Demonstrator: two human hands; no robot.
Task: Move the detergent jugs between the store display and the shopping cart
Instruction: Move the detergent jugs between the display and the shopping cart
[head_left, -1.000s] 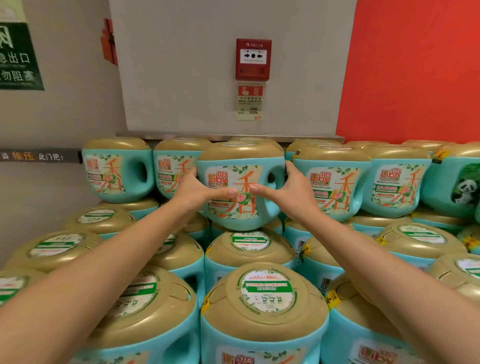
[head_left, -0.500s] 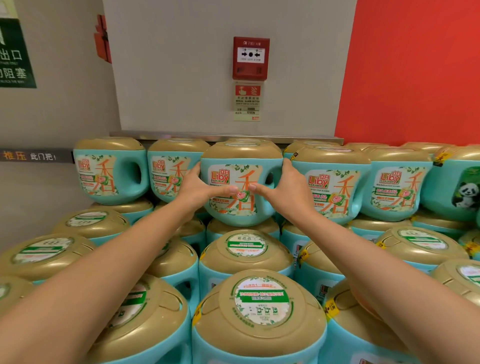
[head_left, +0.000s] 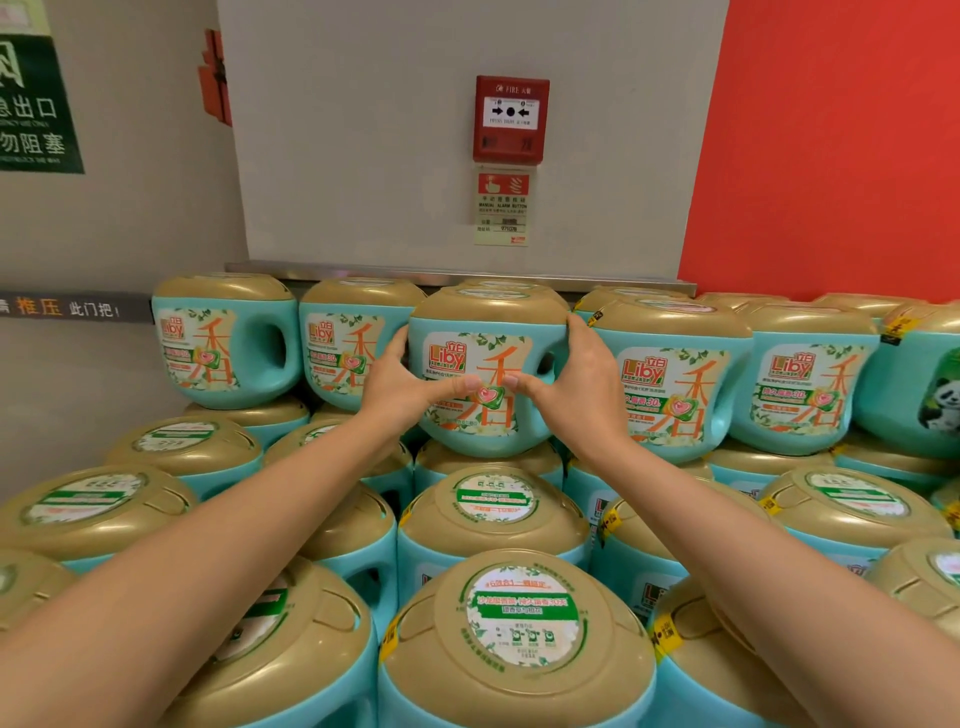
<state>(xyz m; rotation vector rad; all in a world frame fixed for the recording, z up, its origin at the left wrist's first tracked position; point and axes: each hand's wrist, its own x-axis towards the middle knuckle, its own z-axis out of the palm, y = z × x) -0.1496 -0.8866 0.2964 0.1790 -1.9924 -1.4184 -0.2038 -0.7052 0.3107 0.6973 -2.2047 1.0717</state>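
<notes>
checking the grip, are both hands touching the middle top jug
Touching. Head view: left hand and right hand clasp the jug, thumbs pressed on its front.

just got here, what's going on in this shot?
A person grips one teal detergent jug with both hands: left hand on its left side, right hand on its right, thumbs across its front. The jug is level with the top row of the stacked display, below a fire alarm. No cart is in view.
</notes>
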